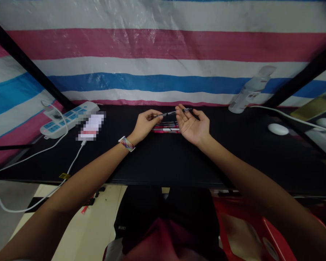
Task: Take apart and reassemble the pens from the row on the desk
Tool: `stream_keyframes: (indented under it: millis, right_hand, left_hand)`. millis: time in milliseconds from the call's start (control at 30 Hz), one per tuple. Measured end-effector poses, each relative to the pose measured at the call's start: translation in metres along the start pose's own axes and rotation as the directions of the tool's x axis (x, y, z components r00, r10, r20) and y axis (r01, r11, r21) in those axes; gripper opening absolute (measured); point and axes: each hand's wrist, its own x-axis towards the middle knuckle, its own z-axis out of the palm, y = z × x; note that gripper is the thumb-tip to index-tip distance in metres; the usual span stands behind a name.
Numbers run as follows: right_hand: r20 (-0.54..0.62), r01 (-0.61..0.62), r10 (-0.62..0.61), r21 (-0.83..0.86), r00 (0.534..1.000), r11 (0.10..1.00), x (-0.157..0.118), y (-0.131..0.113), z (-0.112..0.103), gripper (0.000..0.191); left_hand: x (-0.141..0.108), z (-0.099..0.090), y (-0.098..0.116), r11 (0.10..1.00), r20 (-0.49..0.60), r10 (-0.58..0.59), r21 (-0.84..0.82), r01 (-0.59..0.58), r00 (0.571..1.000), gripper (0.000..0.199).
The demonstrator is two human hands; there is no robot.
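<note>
Head: pen (170, 113) between left fingers (152, 112)

I wear the camera on my head, so it looks forward and down from above the near edge of the black desk (163, 163), facing the striped sheet (168, 45) at twelve o'clock. My left hand (144, 126) and right hand (193, 127) sit around the dial's centre. My maroon shirt (164, 241) shows close at six; the wide view reaches the power strip (62, 125) at nine and the bottle (247, 94) at two.
</note>
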Motion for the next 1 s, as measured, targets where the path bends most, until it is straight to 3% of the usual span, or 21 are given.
stream_keyframes:
  millis: [100, 233, 333, 567, 733, 1000]
  right_hand:
    - [0.031, 0.009, -0.009, 0.009, 0.999, 1.0, 0.002, 0.0023, -0.0026, 0.047]
    - [-0.017, -0.032, 0.034, 0.084, 0.999, 0.996, 0.0046, 0.0045, -0.0032, 0.034]
    - [-0.044, -0.051, 0.057, 0.122, 0.997, 0.991, 0.003, 0.0024, 0.0003, 0.036]
    - [0.019, -0.012, 0.011, 0.043, 1.0, 0.999, 0.0003, -0.0019, 0.0005, 0.036]
    - [0.027, -0.001, 0.003, -0.078, 1.0, 0.997, -0.0009, -0.0053, 0.0012, 0.048]
    - [-0.018, -0.056, 0.056, -0.012, 0.998, 0.998, 0.0012, -0.0044, -0.0021, 0.037]
  left_hand:
    - [0.0, 0.0002, -0.0005, 1.0, -0.008, -0.001, -0.014, 0.001, 1.0, 0.023]
    - [-0.0002, 0.0006, -0.003, 1.0, 0.012, -0.002, -0.002, 0.002, 1.0, 0.03]
    - [-0.0001, 0.0005, -0.004, 1.0, 0.017, 0.001, 0.016, -0.002, 1.0, 0.027]
    - [0.0007, -0.0008, -0.0008, 1.0, 0.002, 0.003, 0.002, -0.003, 1.0, 0.02]
    - [0.0007, -0.0009, -0.0004, 1.0, 0.011, 0.012, 0.002, -0.012, 1.0, 0.022]
    - [0.0002, -0.0007, -0.0003, 1.0, 0.017, 0.014, 0.009, -0.014, 1.0, 0.021]
